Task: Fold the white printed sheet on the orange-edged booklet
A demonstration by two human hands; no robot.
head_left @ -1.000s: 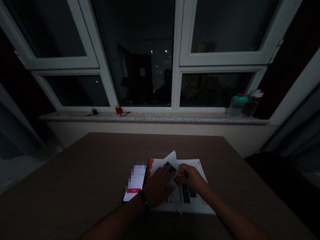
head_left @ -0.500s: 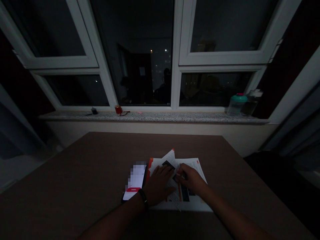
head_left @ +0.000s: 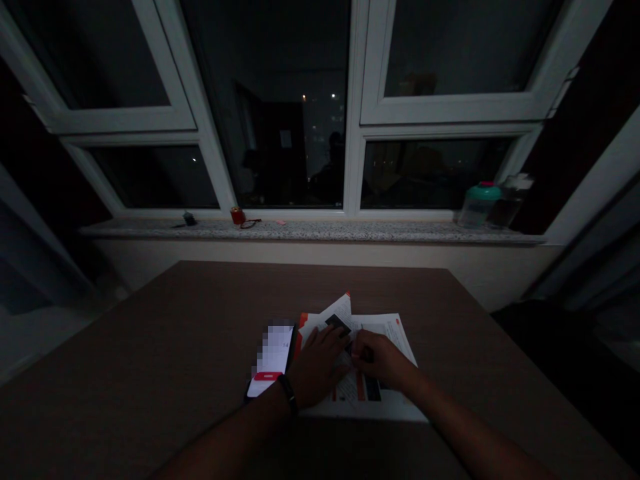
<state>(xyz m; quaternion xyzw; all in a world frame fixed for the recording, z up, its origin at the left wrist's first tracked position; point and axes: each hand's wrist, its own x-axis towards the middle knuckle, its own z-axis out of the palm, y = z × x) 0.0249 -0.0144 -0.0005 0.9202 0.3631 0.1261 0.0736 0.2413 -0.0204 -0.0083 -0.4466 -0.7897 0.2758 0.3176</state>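
A printed booklet (head_left: 407, 410) with orange accents lies on the table in front of me. One of its pages (head_left: 341, 308) is folded over at a slant, its pointed corner standing out past the top edge. My left hand (head_left: 320, 363), a dark band on its wrist, rests flat on the folded page with fingers spread. Beside it, my right hand (head_left: 383, 358) has its fingers curled in a pinch at the page's slanted fold. The fingertips are dim, so the exact contact is hard to see. A phone (head_left: 274, 353) with a lit screen lies just left of the booklet.
The brown table (head_left: 150, 347) reaches to the wall below a window. On the stone sill (head_left: 325, 231) are a small red jar (head_left: 237, 215), a small dark bottle (head_left: 189, 219), a teal-lidded container (head_left: 480, 205) and a clear bottle (head_left: 511, 200).
My right fingers have shifted slightly along the fold and curled closer. The left hand stays flat on the page. The view has tilted and moved a little.
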